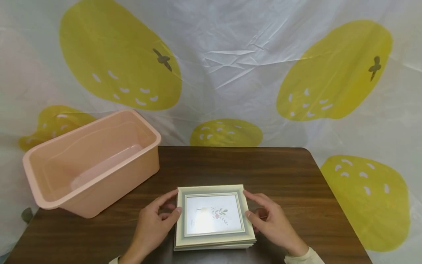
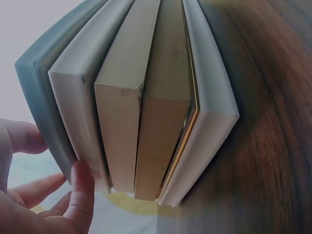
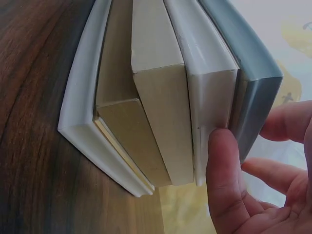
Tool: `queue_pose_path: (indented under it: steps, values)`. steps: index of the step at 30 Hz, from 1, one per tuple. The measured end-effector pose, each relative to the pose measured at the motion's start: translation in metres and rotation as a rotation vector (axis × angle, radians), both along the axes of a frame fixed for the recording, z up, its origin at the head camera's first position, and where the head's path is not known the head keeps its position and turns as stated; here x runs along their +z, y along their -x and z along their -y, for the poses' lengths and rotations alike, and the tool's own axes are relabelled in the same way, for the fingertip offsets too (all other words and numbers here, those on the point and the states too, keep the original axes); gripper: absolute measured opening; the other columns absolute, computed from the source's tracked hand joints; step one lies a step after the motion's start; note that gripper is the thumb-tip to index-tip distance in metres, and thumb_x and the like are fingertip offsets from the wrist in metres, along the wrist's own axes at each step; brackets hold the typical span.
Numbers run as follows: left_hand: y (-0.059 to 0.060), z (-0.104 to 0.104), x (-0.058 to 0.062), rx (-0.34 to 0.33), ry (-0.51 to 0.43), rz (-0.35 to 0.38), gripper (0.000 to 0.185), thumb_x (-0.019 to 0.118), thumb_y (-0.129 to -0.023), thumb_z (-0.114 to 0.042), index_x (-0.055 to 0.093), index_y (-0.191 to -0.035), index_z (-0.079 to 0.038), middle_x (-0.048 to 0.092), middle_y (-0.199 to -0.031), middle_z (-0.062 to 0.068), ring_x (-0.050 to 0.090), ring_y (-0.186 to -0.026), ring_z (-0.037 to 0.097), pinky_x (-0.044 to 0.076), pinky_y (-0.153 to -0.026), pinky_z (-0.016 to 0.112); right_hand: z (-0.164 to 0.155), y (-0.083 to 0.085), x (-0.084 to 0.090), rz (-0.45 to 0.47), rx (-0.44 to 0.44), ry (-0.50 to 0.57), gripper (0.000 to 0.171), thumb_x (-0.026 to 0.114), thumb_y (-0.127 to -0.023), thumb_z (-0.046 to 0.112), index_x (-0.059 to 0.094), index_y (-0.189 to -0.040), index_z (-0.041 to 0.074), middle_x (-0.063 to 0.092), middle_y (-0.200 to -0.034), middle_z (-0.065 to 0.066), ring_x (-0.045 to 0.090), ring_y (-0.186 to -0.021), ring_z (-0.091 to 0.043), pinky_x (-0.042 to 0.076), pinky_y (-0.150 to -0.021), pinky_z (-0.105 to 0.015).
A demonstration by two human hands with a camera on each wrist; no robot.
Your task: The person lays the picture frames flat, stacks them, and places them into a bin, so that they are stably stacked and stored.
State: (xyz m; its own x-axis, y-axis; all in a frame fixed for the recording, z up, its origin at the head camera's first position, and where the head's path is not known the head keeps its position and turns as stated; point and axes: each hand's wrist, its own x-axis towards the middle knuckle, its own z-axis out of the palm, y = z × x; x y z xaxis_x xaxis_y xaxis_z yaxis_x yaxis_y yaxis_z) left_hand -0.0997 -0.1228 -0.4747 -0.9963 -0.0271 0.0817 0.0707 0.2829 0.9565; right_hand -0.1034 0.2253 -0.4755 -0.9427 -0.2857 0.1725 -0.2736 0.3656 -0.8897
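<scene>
Squarely between the hands lay the stack of picture frames point(image 1: 214, 216) on the table point(image 1: 296, 172); left hand point(image 1: 155, 223) and right hand point(image 1: 273, 223) each pinched a side edge, equally near.

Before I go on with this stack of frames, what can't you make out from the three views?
- Lower frames' faces: head view, covered by the top frame.
- Top picture's left part: head view, washed out by glare.
- Pink tub: missing from both wrist views.
- Left hand and right hand fingertips under the stack: hidden.
</scene>
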Motion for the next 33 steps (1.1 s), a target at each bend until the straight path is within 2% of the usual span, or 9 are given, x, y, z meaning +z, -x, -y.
queue_pose_path:
  steps: [5,9,14,19,27,33]
  values:
    - [0.001,0.000,-0.001,-0.007,-0.009,-0.008,0.047,0.080,-0.093,-0.009,0.071,-0.137,-0.023,0.073,-0.132,0.006,0.072,-0.110,0.019,0.061,-0.084,0.021,0.000,0.000,0.000,-0.014,0.002,-0.016,0.056,0.074,-0.097,0.004,0.059,-0.150,0.010,0.064,-0.132,-0.016,0.063,-0.055,-0.014,0.057,-0.048,-0.034]
    - [0.001,0.000,-0.001,-0.012,-0.018,-0.005,0.047,0.080,-0.093,-0.009,0.071,-0.137,-0.021,0.073,-0.131,0.006,0.072,-0.114,0.022,0.061,-0.088,0.022,0.000,-0.001,0.000,-0.037,-0.009,-0.030,0.055,0.074,-0.097,0.004,0.060,-0.150,0.010,0.065,-0.130,-0.014,0.064,-0.061,-0.008,0.057,-0.050,-0.031]
    - [0.001,0.000,-0.003,-0.023,-0.028,-0.014,0.047,0.079,-0.094,-0.010,0.070,-0.138,-0.021,0.072,-0.131,0.007,0.070,-0.116,0.023,0.060,-0.091,0.024,0.001,-0.001,0.001,-0.038,-0.026,-0.048,0.055,0.075,-0.097,0.006,0.060,-0.150,0.013,0.065,-0.130,-0.014,0.067,-0.068,-0.008,0.058,-0.055,-0.030]
    - [0.001,0.002,-0.007,-0.045,-0.026,-0.012,0.047,0.078,-0.095,-0.013,0.067,-0.140,-0.022,0.071,-0.132,0.007,0.069,-0.118,0.025,0.060,-0.091,0.025,0.002,-0.001,0.000,-0.055,-0.056,-0.088,0.054,0.076,-0.097,0.009,0.061,-0.148,0.017,0.067,-0.129,-0.007,0.070,-0.083,-0.010,0.059,-0.063,-0.030]
    - [-0.002,0.007,-0.013,-0.089,-0.065,0.027,0.048,0.077,-0.097,-0.019,0.064,-0.143,-0.029,0.068,-0.140,0.002,0.064,-0.125,0.024,0.058,-0.090,0.025,0.002,-0.002,-0.002,-0.062,-0.038,-0.034,0.049,0.071,-0.101,0.009,0.059,-0.148,0.015,0.069,-0.133,-0.009,0.070,-0.109,-0.013,0.062,-0.083,-0.031]
    - [-0.006,0.009,-0.018,-0.141,-0.069,0.002,0.054,0.073,-0.100,-0.021,0.057,-0.151,-0.029,0.063,-0.150,0.002,0.061,-0.132,0.027,0.053,-0.103,0.030,0.001,-0.005,-0.008,-0.013,-0.005,0.036,0.050,0.068,-0.103,0.009,0.055,-0.151,0.013,0.063,-0.146,-0.013,0.065,-0.124,-0.012,0.059,-0.096,-0.029]
